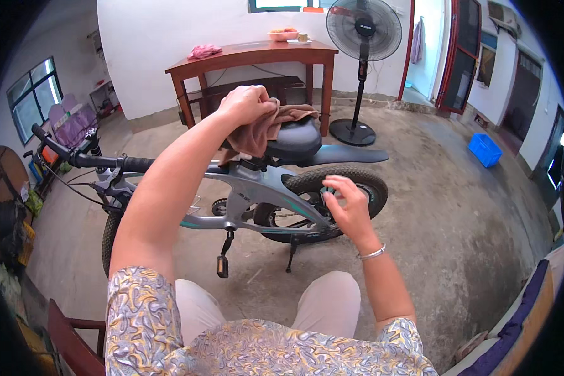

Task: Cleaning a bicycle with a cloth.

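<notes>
My left hand pinches a brown cloth, which drapes over the front of a black bicycle saddle. The saddle belongs to a grey bicycle with green accents on its frame, standing sideways before me with the handlebar to the left. My right hand is raised with fingers apart and nothing in it, between me and the rear wheel. A silver bracelet circles that wrist. Behind the saddle a rear mudguard sticks out to the right.
Beyond the bicycle stands a wooden table with a pink cloth and a bowl. A pedestal fan is beside it. A blue plastic crate lies on the concrete floor. The kickstand and a pedal jut towards my knees.
</notes>
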Tool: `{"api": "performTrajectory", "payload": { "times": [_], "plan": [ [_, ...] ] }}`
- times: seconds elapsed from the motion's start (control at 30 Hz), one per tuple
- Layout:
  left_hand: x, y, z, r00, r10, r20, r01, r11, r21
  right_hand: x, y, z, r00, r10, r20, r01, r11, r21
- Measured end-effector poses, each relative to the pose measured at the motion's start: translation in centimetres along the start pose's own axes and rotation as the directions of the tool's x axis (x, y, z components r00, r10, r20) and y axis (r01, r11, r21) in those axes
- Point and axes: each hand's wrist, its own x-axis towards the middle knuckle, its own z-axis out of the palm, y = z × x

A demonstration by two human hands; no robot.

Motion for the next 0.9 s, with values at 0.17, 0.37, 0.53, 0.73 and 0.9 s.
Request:
{"api": "performTrajectory", "payload": {
  "times": [0.17, 0.37, 0.53, 0.73, 0.9],
  "plan": [
    [-0.9, 1.0, -0.8, 0.963, -0.018, -0.268, -0.040, 0.977, -0.209, -3.8, 0.3, 0.5, 0.995, 0.082, 0.052, -0.087, 0.991, 0.100],
    [-6.1, 2.8, 0.2, 0.974, 0.222, -0.034, -0.224, 0.972, -0.071, -9.6, -0.4, 3.4, 0.950, 0.115, 0.290, -0.161, 0.977, 0.139],
    [-13.2, 4.0, 0.1, 0.928, 0.186, -0.324, -0.252, 0.952, -0.174, -18.9, -2.2, 6.7, 0.722, 0.005, 0.692, -0.096, 0.991, 0.093],
    [-38.4, 1.5, 12.1, 0.796, 0.115, 0.595, 0.113, 0.936, -0.333, -30.8, -3.5, 9.5, 0.330, -0.183, 0.926, -0.555, 0.756, 0.347],
    [-44.9, 4.9, 14.1, 0.566, 0.136, 0.813, 0.319, 0.874, -0.368, -28.3, -5.7, 7.5, 0.439, -0.083, 0.895, -0.777, 0.465, 0.424]
  ]
}}
